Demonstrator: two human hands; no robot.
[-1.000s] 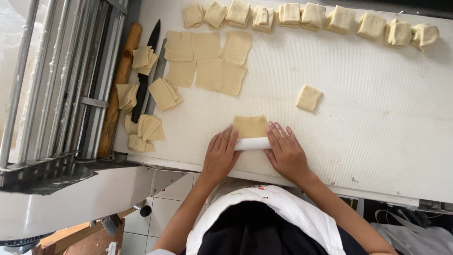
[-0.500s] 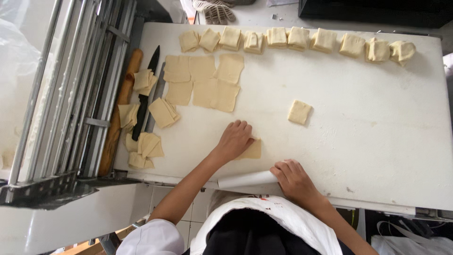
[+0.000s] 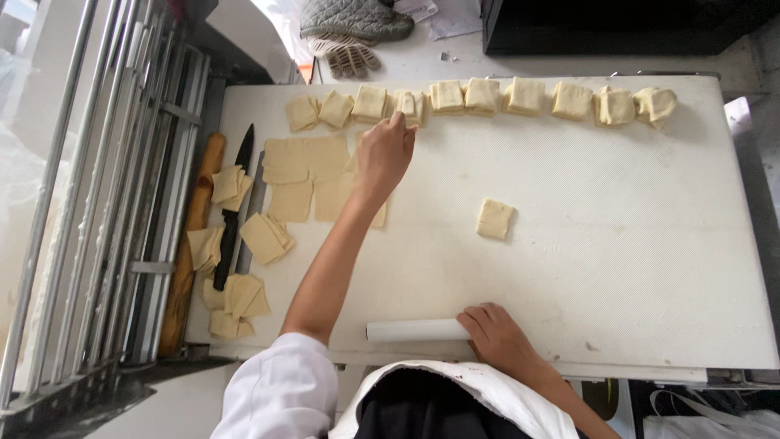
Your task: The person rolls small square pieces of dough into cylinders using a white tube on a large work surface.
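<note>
Reaching out, the left hand [image 3: 382, 154] is pinching a folded dough piece [image 3: 406, 106] and risking squashing its neighbours, while the right hand [image 3: 496, 333] is lying half-curled against the white roller [image 3: 416, 330], which could roll off the edge beside it.

Black-handled knife [image 3: 232, 213] lies lengthwise at the left of the white table [image 3: 650, 244], beside a wooden rolling pin [image 3: 191, 244]. Metal rack bars [image 3: 97, 203] run along the far left. Grey quilted oven mitt [image 3: 357, 18] and a knitted glove [image 3: 351, 57] lie beyond the far edge
</note>
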